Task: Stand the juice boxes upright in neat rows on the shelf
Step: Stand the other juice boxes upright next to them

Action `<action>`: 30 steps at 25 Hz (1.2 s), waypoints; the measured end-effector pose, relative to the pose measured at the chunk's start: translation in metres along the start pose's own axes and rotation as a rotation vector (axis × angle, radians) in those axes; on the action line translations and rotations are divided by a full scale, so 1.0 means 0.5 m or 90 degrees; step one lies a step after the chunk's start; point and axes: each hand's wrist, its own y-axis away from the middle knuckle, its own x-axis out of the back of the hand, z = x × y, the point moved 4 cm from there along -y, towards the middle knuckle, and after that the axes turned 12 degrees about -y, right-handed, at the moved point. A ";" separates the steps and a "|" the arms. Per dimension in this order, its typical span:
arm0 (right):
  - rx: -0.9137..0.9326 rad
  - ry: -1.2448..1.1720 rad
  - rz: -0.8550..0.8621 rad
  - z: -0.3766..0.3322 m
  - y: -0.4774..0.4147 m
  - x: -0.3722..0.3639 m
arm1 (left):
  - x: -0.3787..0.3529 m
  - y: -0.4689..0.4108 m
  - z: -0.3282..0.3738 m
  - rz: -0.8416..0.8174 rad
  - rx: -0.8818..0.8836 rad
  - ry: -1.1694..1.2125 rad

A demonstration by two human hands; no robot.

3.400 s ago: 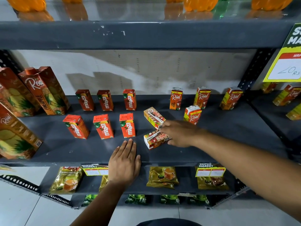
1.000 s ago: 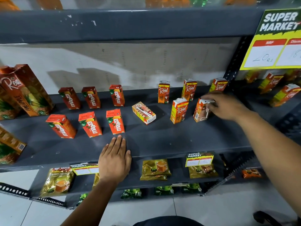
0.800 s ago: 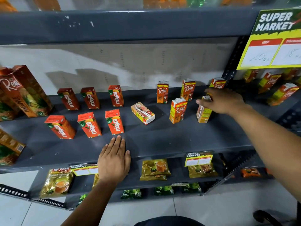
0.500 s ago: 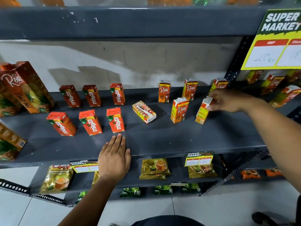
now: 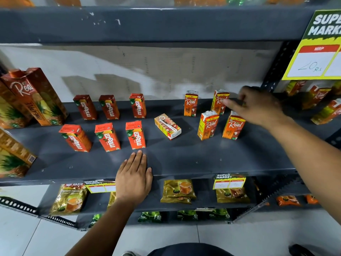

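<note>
On the grey shelf six red Maaza juice boxes stand upright in two rows of three, front row and back row. One Real juice box lies flat on its side mid-shelf, straw side up. To the right, orange Real boxes stand upright: two at the back and two in front. My right hand hovers just behind the front right box, fingers apart, hiding the back right corner. My left hand rests flat on the shelf's front edge.
Tall Real pineapple cartons crowd the shelf's left end. The upper shelf's edge overhangs. A yellow price sign hangs top right, with more juice boxes on the neighbouring shelf. Tea pouches lie on the shelf below.
My right hand picked up a lying Real box, carried it right, stood it upright as the front right box, let go and drew back. The left hand stayed put.
</note>
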 end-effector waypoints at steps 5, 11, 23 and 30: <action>0.168 -0.093 -0.174 -0.181 0.024 -0.183 | 0.002 0.001 -0.003 -0.021 -0.015 -0.015; -0.026 -0.109 -0.141 -0.198 0.018 -0.390 | 0.007 0.002 -0.008 -0.035 -0.032 -0.014; -0.071 -0.437 -0.006 -0.046 0.196 -0.228 | -0.006 -0.005 -0.002 -0.016 -0.013 0.013; -0.153 -0.505 0.086 0.089 0.287 -0.111 | 0.014 -0.062 0.139 -0.004 -0.131 0.042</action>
